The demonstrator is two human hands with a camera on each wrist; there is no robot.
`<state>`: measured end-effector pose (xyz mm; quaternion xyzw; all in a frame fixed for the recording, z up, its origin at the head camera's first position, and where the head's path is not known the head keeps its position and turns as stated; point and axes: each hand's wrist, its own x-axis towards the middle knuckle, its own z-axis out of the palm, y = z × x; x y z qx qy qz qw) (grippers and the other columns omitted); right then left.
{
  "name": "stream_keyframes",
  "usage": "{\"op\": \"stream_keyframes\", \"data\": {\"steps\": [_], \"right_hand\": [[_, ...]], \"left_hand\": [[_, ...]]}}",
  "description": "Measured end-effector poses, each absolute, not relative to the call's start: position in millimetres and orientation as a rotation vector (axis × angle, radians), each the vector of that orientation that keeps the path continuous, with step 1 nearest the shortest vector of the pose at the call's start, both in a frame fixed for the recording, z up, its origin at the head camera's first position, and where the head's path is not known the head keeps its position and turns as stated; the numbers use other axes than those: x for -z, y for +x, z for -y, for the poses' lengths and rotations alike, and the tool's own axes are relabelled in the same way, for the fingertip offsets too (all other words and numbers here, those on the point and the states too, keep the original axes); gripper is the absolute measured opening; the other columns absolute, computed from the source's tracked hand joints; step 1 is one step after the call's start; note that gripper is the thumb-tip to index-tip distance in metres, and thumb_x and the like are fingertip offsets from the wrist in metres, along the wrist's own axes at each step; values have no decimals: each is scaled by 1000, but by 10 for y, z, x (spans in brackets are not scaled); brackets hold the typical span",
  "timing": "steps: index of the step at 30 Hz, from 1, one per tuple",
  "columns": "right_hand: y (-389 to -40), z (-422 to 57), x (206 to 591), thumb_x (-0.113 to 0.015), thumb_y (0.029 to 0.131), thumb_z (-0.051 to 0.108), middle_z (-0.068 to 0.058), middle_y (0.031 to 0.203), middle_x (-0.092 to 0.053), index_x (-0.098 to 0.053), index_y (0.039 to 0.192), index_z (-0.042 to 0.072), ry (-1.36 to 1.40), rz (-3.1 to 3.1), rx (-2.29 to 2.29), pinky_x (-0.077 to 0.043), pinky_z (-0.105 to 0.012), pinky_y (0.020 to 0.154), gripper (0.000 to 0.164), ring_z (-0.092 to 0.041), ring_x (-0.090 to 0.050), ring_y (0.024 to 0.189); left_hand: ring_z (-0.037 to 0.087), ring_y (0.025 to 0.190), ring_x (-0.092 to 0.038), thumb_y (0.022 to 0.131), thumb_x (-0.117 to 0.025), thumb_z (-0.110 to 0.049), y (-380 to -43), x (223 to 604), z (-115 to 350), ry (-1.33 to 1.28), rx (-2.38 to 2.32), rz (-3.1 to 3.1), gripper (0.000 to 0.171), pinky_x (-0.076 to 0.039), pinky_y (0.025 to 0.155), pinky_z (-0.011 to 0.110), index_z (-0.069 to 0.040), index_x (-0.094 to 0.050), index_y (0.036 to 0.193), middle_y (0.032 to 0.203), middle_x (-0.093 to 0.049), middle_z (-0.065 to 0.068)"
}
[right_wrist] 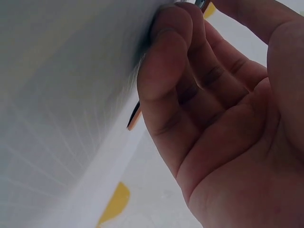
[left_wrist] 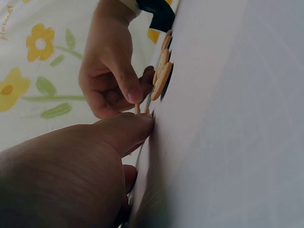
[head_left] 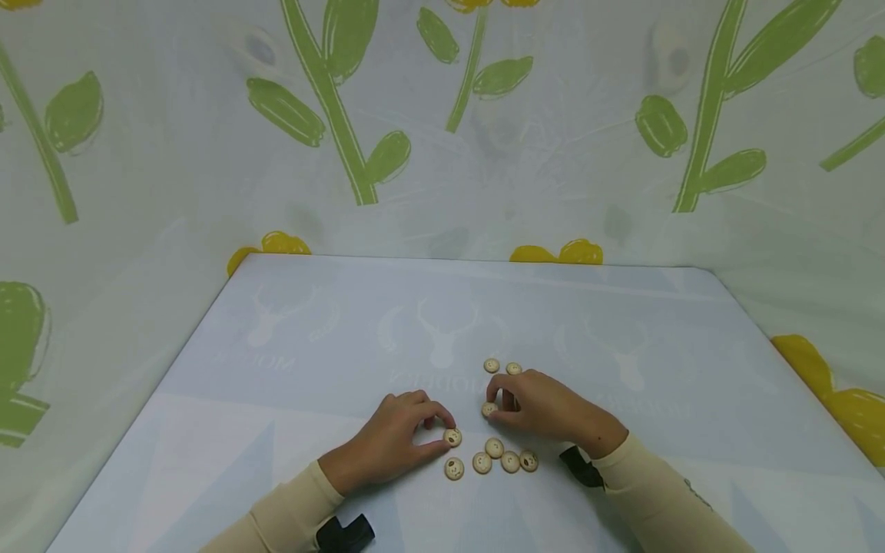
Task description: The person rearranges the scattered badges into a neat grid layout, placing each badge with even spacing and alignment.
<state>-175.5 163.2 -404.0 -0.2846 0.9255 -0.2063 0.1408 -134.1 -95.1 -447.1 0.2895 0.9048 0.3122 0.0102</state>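
Note:
Small round wooden discs with dark printed marks lie on the pale table. My left hand [head_left: 394, 436] pinches one disc [head_left: 452, 437] between thumb and forefinger at the table surface. To its upper right, my right hand [head_left: 549, 405] pinches another disc [head_left: 488, 409] by its edges. Two discs [head_left: 492, 365] lie just beyond the right hand, one partly behind its knuckles. Nearer me are a lone disc [head_left: 453, 468] and a cluster of several discs [head_left: 510, 461]. In the right wrist view, the curled fingers [right_wrist: 164, 66] hide most of the held disc.
The table [head_left: 207, 461] has a faint pattern of pale deer heads and blue triangles. Behind it and at both sides hangs a white cloth [head_left: 518, 184] printed with green stems and yellow flowers. A dark wrist strap [head_left: 346, 533] shows at the left sleeve.

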Motion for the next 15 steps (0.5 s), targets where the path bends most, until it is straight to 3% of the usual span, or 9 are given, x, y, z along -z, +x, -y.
{"op": "stream_keyframes", "data": {"steps": [15], "right_hand": [[-1761,-1668,4024,-75,90,28,12,70,-57,-66,100,21,-756,-2693,596,-44,-24,60,14,-5,-51,64]], "left_hand": [[-1,86,-50,85,-79,-37,-1337,4480,941,888,-967,-2824,22,-35,78,29,-32,-71,104,88,-55,-17]]}}
